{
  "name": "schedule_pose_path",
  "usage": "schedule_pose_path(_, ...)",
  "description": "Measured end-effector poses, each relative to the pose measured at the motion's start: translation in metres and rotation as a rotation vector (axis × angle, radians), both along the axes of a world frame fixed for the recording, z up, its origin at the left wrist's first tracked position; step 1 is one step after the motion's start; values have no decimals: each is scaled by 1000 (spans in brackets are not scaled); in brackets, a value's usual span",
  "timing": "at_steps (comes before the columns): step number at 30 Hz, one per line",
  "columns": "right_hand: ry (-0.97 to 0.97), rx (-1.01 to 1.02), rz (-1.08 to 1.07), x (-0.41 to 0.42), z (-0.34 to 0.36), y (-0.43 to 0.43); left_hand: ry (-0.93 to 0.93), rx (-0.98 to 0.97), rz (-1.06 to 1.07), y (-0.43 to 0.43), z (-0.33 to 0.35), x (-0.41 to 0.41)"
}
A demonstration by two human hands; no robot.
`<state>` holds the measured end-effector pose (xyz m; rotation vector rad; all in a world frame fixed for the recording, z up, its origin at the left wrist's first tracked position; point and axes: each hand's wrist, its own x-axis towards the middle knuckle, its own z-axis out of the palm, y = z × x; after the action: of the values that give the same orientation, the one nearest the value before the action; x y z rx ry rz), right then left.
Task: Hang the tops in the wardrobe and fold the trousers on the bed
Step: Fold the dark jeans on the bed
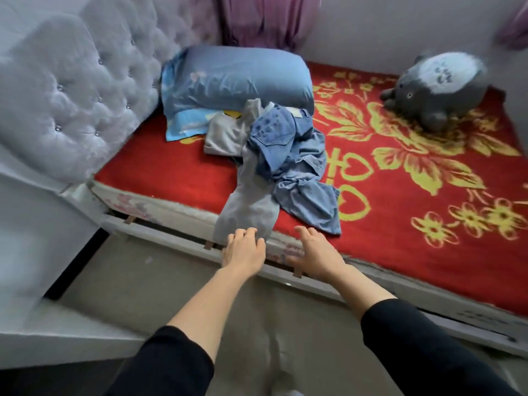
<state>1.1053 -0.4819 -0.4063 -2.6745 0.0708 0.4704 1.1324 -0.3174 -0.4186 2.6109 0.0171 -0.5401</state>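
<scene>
A heap of clothes lies on the red bed cover [171, 172]: a light grey-blue garment [247, 207] hangs over the near edge, a blue denim piece [288, 138] is crumpled on top, and a pale grey piece [225, 132] lies behind. My left hand [243, 251] reaches to the hanging end of the grey-blue garment, its fingertips touching the hem, fingers loosely bent. My right hand [317, 255] hovers over the bed edge just right of it, fingers spread and holding nothing.
A blue pillow [237, 78] lies at the head of the bed against the tufted grey headboard [85, 90]. A grey plush toy [434, 87] sits at the far right. Pink curtains [265, 21] hang behind. The floor [171, 284] lies between me and the bed frame.
</scene>
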Motion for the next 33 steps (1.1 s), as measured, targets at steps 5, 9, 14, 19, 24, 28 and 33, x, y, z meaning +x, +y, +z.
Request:
schedule_pose_path(5,22,-9,-23,67,-4,-49,-11,-8,-6,-40,0,78)
schedule_pose_path(9,52,-2,-43,137,-16,-67,-7,-6,-22,-53,-13,150)
schedule_pose_path(14,59,39,-62,235,-34,-75,53,-19,13,-61,-37,251)
schedule_pose_path(19,106,60,-135,351,-63,-80,129,-53,65,-70,-70,370)
schedule_pose_path(24,150,105,-181,428,-102,-84,140,-125,228,-76,-110,448)
schedule_pose_path(28,123,102,-170,480,-128,-95,69,-216,371,-80,-140,497)
schedule_pose_path(33,-60,147,-278,544,-150,-102,84,-347,554,-85,-170,541)
